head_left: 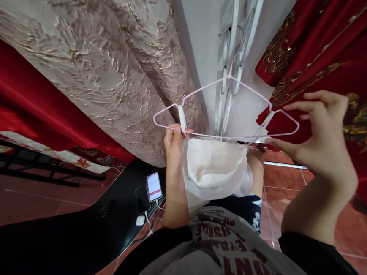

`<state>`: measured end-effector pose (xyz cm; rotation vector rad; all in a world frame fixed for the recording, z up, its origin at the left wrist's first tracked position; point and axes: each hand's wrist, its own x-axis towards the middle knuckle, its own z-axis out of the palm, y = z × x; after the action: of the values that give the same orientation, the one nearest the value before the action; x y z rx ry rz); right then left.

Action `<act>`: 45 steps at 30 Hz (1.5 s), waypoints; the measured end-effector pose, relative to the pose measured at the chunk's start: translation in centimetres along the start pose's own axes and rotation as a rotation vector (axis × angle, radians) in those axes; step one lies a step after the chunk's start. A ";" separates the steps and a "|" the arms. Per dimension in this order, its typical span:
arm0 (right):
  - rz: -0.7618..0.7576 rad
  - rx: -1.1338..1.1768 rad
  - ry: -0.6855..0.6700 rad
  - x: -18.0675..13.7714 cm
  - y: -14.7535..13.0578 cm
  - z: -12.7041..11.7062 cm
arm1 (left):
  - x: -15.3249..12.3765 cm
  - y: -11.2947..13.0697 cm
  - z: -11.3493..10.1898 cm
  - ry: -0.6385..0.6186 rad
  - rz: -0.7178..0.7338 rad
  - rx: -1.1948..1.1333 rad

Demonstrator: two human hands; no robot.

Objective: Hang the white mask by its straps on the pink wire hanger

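Observation:
A pale pink clothes hanger point(206, 86) hangs by its metal hook from a white rack. From its two notches, white straps hold up a sheer white garment point(216, 163), its top edge just under the lower bar. My left hand point(174, 140) is closed at the hanger's lower bar beside the left strap point(182, 119); the fingertips are partly hidden. Beyond the hanger's right end, my right hand point(322, 127) has thumb and fingers spread. Its thumb tip is near the right strap point(266, 120); whether they touch I cannot tell.
Left of me hangs a thick pink floral curtain point(120, 56), with red and gold drapery point(335, 69) on the right. The white rack point(234, 14) stands ahead. On a glossy black surface point(77, 231) lie a lit phone point(155, 186), a dark phone point(142, 198) and a white charger point(140, 220).

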<state>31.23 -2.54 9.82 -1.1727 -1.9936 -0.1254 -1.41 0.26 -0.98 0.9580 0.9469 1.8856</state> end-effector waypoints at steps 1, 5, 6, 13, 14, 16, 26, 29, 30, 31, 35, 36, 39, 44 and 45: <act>-0.005 -0.004 0.040 0.1 -0.8 -0.5 | 0.0 -0.1 0.0 0.004 0.005 0.013; 0.005 0.113 0.146 0.0 -3.4 0.0 | -0.1 -0.4 0.1 -0.003 0.035 0.013; 0.055 0.179 0.079 -0.3 -3.7 0.8 | -0.2 -0.4 0.1 -0.006 0.042 0.003; 0.421 0.507 -0.420 -5.2 -4.1 9.8 | -0.7 -0.5 0.2 -0.012 0.034 0.005; 0.459 0.530 -0.347 -5.7 -4.3 10.8 | -0.8 -0.5 0.0 -0.029 0.016 0.015; 0.521 0.574 -0.212 -6.3 -4.9 12.2 | -1.2 -0.1 -0.5 -0.102 -0.033 0.064; 0.563 0.681 -0.115 -6.3 -4.9 13.9 | -1.0 6.6 -3.0 -0.204 -0.114 0.188; 0.553 0.696 -0.160 -6.5 -5.3 13.7 | 0.4 7.9 -1.8 -0.091 0.031 0.054; 0.548 0.704 -0.168 -6.6 -5.5 13.6 | 0.9 8.0 -1.4 -0.035 0.102 0.030; 0.545 0.710 -0.172 -6.6 -5.6 13.6 | 1.3 7.8 -1.2 0.036 0.176 0.024; 0.548 0.722 -0.166 -6.8 -5.6 13.7 | 1.8 5.5 -1.8 0.274 0.293 0.138; 0.547 0.724 -0.170 -6.8 -5.6 13.7 | 1.6 4.7 -2.1 0.262 0.244 0.161; 0.536 0.733 -0.217 -6.5 -6.1 13.6 | 0.5 2.7 -2.4 0.091 0.010 0.124; 0.469 0.733 -0.209 -6.4 -6.5 12.3 | -0.3 1.7 -0.8 -0.029 -0.051 0.042; 0.456 0.725 -0.141 -6.4 -6.1 11.8 | -0.1 1.7 -0.6 -0.025 -0.037 0.038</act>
<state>21.17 -5.09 -0.69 -1.1145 -1.6020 0.8573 -2.37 -0.67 0.22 0.9781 0.9822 1.8269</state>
